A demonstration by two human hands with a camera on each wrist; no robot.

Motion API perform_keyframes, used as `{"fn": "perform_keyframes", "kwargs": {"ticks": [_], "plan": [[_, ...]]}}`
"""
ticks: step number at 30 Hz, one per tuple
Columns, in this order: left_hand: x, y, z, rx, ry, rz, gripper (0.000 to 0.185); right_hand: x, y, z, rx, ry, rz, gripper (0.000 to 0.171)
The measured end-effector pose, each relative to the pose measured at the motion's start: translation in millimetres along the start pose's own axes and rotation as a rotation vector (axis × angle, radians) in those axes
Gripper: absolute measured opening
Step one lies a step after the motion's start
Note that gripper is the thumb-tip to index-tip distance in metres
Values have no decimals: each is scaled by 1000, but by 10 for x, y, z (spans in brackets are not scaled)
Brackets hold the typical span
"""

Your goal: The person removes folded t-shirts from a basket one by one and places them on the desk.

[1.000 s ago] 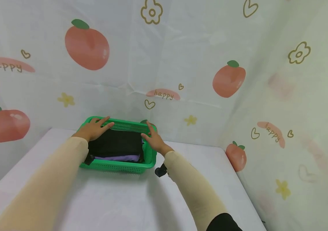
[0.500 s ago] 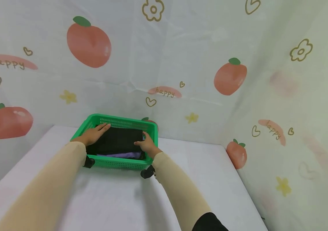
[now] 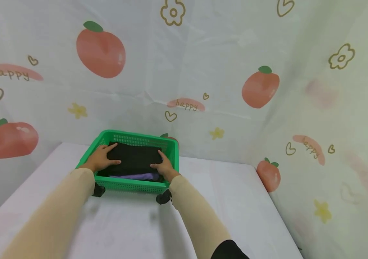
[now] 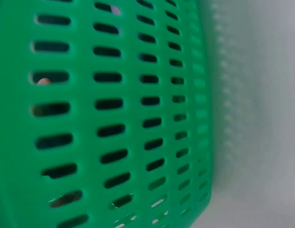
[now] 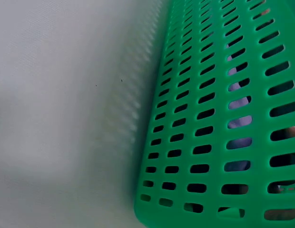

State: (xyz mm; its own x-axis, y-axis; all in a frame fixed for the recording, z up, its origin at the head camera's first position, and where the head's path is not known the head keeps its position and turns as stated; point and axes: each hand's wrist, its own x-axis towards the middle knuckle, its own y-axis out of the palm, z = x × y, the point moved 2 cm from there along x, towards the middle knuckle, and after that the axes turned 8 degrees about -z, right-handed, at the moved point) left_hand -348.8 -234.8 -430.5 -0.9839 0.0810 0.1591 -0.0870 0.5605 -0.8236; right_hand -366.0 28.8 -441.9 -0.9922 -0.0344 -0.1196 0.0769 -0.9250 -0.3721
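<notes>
A black folded cloth (image 3: 134,158) lies in the green basket (image 3: 128,184), with a purple folded cloth (image 3: 140,176) showing along its near edge. My left hand (image 3: 99,158) rests at the black cloth's left side, fingers stretched and thumb spread over its top. On the opposite side my right hand (image 3: 166,167) holds the right edge, thumb on top and fingers along the side. Both wrist views look at the basket's slotted wall; through its slots, fingertips (image 4: 44,81) show in the left one and purple fabric (image 5: 240,121) in the right one.
The basket stands on a white-covered table (image 3: 132,223), near the back. Behind it hangs a white curtain (image 3: 203,54) printed with fruit, flowers and hearts; it also runs along the right side. Black wrist devices (image 3: 163,197) sit under both forearms.
My right hand has moved left and down from the basket's right rim onto the cloth's edge. The left hand has drawn back slightly toward me, its thumb now spread across the cloth.
</notes>
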Motion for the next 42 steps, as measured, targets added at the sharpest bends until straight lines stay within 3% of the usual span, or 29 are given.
{"fn": "perform_keyframes", "kwargs": {"ticks": [3, 10, 25, 33, 42], "plan": [[6, 44, 17, -31, 12, -2, 84, 16, 1, -30, 7, -6, 16, 76], [51, 54, 85, -74, -9, -4, 79, 62, 41, -32, 215, 89, 105, 79], [65, -31, 101, -156, -40, 36, 79, 90, 10, -20, 180, 86, 133, 81], [65, -196, -6, -200, -45, 58, 83, 58, -149, 255, 202, 42, 134, 80], [135, -215, -270, -221, -42, 61, 84, 80, -516, 365, 193, 9, 171, 81]]}}
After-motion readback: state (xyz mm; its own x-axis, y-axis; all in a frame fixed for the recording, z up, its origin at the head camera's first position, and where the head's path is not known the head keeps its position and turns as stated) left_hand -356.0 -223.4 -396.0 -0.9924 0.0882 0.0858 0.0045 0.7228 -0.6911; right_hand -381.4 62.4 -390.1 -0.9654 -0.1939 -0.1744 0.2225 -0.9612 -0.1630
